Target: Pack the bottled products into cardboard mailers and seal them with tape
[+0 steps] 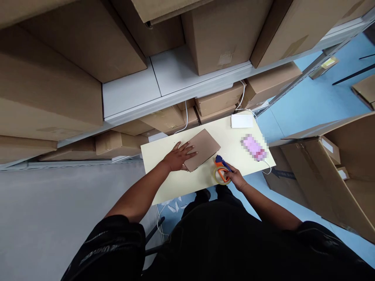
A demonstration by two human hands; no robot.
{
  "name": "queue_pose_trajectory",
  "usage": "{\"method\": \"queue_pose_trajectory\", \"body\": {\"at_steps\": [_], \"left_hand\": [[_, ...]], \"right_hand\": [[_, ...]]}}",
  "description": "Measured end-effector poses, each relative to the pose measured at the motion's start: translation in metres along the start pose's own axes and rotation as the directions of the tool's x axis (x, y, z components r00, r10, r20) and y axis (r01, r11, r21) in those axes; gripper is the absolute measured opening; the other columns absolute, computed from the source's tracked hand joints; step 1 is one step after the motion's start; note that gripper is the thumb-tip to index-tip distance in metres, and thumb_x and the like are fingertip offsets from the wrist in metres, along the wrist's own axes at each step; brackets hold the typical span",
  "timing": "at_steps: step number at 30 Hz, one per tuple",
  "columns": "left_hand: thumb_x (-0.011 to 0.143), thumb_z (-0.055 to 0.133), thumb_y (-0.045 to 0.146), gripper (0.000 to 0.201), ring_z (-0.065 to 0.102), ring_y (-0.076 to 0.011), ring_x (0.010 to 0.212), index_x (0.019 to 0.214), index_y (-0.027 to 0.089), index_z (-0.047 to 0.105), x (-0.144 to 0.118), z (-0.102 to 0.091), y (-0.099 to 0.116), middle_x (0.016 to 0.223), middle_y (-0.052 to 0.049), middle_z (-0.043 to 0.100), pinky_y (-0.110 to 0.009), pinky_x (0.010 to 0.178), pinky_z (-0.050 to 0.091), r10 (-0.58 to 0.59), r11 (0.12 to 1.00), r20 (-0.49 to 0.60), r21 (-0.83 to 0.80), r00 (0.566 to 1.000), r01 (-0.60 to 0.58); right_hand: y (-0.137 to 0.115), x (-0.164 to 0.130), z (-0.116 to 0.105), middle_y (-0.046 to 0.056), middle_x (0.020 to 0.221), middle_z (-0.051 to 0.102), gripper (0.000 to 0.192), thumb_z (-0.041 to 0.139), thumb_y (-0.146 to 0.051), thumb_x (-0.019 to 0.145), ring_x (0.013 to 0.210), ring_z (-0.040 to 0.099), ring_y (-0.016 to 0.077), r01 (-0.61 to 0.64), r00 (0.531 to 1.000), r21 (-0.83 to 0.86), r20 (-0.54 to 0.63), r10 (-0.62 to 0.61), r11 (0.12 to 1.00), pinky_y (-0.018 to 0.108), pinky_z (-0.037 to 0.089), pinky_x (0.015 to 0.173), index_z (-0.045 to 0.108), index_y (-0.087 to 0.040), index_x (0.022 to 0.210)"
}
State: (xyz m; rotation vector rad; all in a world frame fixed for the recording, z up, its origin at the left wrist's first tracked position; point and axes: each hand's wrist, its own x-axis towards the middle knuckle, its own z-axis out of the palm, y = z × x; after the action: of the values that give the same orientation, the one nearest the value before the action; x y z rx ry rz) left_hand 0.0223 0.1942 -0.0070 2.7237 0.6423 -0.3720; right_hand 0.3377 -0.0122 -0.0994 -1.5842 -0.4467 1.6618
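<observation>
1. Two hands work at a small cream table [187, 183].
2. Left hand [177, 156] lies flat, fingers spread, on a flat cardboard box [203, 149] at mid-table.
3. Right hand [235, 178] curls closed around a tape dispenser [222, 171] at the near edge.

No text can be read anywhere. The lettering on the black sleeve [99, 244] is too blurred. Labels on the cardboard boxes [222, 58] are illegible
</observation>
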Motion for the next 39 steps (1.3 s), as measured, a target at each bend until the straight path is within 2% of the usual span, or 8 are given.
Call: {"method": "queue_pose_trajectory", "body": {"at_steps": [4,9,12,16,23,29,33,39], "left_hand": [[0.073,0.079,0.071,0.102,0.025,-0.0424,0.155,0.159,0.03,0.044,0.005,0.022,0.041,0.165,-0.014,0.04,-0.056,0.121,0.022,-0.245,0.969,-0.14,-0.064,0.959,0.238],[0.075,0.071,0.079,0.103,0.03,-0.0456,0.15,0.161,0.029,0.041,0.028,0.027,0.092,0.163,-0.016,0.042,-0.057,0.111,0.033,-0.563,0.826,-0.195,-0.113,0.803,0.552],[0.082,0.062,0.079,0.101,0.029,-0.0462,0.15,0.163,0.026,0.035,0.042,0.022,0.107,0.163,-0.018,0.04,-0.057,0.106,0.037,-0.661,0.75,-0.167,-0.115,0.732,0.651],[0.087,0.056,0.078,0.097,0.024,-0.046,0.153,0.165,0.026,0.031,0.047,0.021,0.112,0.166,-0.018,0.035,-0.056,0.105,0.037,-0.702,0.712,-0.13,-0.104,0.701,0.694],[0.089,0.054,0.077,0.095,0.022,-0.046,0.154,0.166,0.027,0.027,0.047,0.021,0.112,0.167,-0.018,0.034,-0.057,0.106,0.037,-0.704,0.71,-0.103,-0.083,0.703,0.699],[0.091,0.051,0.075,0.093,0.022,-0.0475,0.153,0.166,0.026,0.026,0.049,0.015,0.113,0.166,-0.019,0.035,-0.059,0.106,0.036,-0.71,0.704,-0.083,-0.098,0.7,0.703],[0.091,0.05,0.076,0.095,0.021,-0.0512,0.152,0.167,0.024,0.024,0.048,0.016,0.111,0.166,-0.021,0.033,-0.06,0.104,0.036,-0.698,0.716,-0.069,-0.104,0.713,0.69],[0.088,0.054,0.077,0.099,0.024,-0.0553,0.147,0.166,0.022,0.025,0.057,0.018,0.117,0.162,-0.025,0.038,-0.066,0.1,0.04,-0.709,0.705,-0.132,-0.148,0.692,0.694]], "right_hand": [[-0.032,0.024,-0.003,0.002,0.13,0.074,0.077,0.069,-0.022,0.063,0.125,0.064,0.0313,0.024,0.999,0.013,-0.04,-0.024,1.0,0.045,0.05,0.109,0.066,-0.024,0.14],[-0.084,0.074,0.002,0.003,0.129,0.075,0.08,0.072,-0.02,0.061,0.123,0.065,0.029,0.025,0.999,-0.038,0.039,-0.024,0.999,0.044,0.048,0.112,0.065,-0.022,0.14],[-0.104,0.1,0.006,0.002,0.127,0.075,0.077,0.072,-0.018,0.061,0.121,0.066,0.0281,0.032,0.995,-0.062,0.094,-0.026,0.998,0.044,0.049,0.112,0.067,-0.023,0.138],[-0.108,0.115,0.006,0.003,0.124,0.077,0.076,0.07,-0.016,0.06,0.118,0.068,0.0288,0.011,0.991,-0.097,0.136,0.002,0.995,0.046,0.05,0.111,0.069,-0.023,0.136],[-0.078,0.075,-0.002,0.002,0.134,0.072,0.083,0.068,-0.018,0.059,0.128,0.063,0.0306,0.051,0.99,-0.124,0.139,-0.033,0.991,0.047,0.045,0.117,0.065,-0.023,0.142],[-0.01,0.006,-0.002,0.001,0.138,0.07,0.081,0.067,-0.021,0.062,0.135,0.058,0.0329,0.047,0.992,-0.1,0.119,-0.034,0.994,0.049,0.045,0.117,0.064,-0.028,0.143],[0.029,-0.03,-0.001,0.001,0.136,0.07,0.08,0.069,-0.023,0.063,0.129,0.062,0.0344,-0.003,0.99,-0.044,0.143,0.01,0.999,0.051,0.05,0.11,0.064,-0.03,0.143],[0.043,-0.027,0.013,0.003,0.137,0.068,0.077,0.068,-0.026,0.065,0.131,0.059,0.0305,0.066,0.994,-0.121,0.096,-0.054,0.99,0.048,0.044,0.116,0.064,-0.03,0.142]]}}
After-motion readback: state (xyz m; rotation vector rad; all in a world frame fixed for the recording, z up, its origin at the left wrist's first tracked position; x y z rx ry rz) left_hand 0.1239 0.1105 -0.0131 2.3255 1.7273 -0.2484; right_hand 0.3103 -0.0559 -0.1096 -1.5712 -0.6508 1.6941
